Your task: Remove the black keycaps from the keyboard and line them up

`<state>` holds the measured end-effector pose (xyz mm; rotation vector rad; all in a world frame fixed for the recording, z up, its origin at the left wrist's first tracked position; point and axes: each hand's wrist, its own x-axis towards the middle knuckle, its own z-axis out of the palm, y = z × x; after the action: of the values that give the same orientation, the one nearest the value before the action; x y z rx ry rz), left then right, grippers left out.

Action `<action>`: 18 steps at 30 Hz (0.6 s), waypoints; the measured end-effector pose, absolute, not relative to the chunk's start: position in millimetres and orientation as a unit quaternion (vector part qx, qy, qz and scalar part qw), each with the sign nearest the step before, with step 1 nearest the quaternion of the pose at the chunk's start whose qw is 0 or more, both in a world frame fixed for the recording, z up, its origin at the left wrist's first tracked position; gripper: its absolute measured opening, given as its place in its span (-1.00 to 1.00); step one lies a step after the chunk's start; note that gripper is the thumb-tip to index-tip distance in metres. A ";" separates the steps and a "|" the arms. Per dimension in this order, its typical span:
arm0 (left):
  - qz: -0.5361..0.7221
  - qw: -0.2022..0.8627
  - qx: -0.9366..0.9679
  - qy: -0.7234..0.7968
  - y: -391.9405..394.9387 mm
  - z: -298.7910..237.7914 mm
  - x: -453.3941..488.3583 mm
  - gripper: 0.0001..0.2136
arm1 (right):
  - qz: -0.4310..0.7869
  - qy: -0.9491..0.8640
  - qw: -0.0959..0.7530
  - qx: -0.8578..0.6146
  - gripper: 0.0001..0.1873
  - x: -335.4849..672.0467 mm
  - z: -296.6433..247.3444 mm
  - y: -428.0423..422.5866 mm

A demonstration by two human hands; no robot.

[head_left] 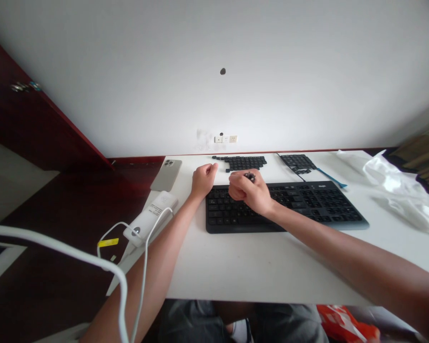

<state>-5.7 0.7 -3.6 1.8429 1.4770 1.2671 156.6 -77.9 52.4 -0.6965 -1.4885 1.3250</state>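
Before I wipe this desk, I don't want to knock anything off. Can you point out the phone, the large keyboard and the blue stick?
Phone [166, 175]: head view, middle of its back.
Large keyboard [305, 201]: head view, on its keys.
Blue stick [331, 177]: head view, mid-length.

Phone [166, 175] and wall sockets [226, 139]

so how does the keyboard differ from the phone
The keyboard is black and wide; the phone is pale grey and much smaller. The keyboard has a gridded face; the phone lies back up, its cameras showing. The right hand is over the keyboard, none over the phone. Both lie on the white table.
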 end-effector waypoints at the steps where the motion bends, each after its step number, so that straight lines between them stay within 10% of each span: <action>1: 0.457 0.228 0.669 0.539 0.7 -3.5 -5.7 -0.53 | 0.549 -0.615 0.484 -0.294 -0.49 156.7 52.3 -77.3; 18: 0.457 0.227 0.675 0.533 0.8 -5.4 -6.0 -0.53 | 0.546 -0.617 0.489 -0.286 -0.50 155.1 53.0 -82.5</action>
<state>-6.0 0.8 -5.4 1.8610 1.4674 1.2588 155.1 -82.5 53.0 -0.6945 -1.5001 1.3276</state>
